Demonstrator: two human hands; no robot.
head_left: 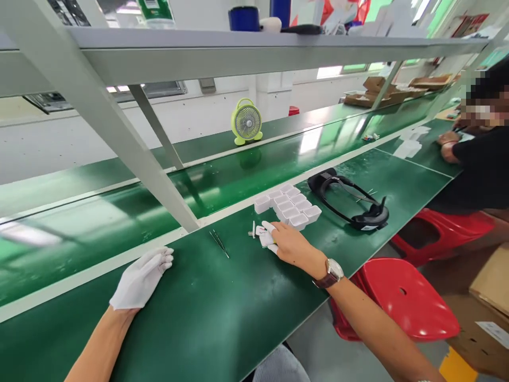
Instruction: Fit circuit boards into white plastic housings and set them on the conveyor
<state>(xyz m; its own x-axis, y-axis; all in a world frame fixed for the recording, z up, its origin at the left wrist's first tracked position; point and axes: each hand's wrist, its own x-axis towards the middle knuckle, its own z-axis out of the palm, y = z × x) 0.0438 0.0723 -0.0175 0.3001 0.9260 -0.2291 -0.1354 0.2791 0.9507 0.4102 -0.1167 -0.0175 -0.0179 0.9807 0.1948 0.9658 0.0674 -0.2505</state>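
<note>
My left hand [143, 278] wears a white glove and lies on the green table at the left. Its fingers are pressed together and loosely curled, with nothing visible in them. My right hand [288, 243] has white covers on some fingertips and a wristwatch at the wrist. Thumb and finger pinch a small white plastic piece [263, 237], partly hidden by the fingers. Just left of it are small metal and white parts [253, 231]. A pair of tweezers [219, 244] lies between my hands. Several small white trays [287, 204] stand grouped beyond my right hand.
A black headset with a strap [350, 200] lies right of the trays. A shelf frame post [131, 143] comes down at the table's back edge. A green fan [247, 122] stands farther back. Red stools [405, 297] and a seated person [477, 159] are at the right.
</note>
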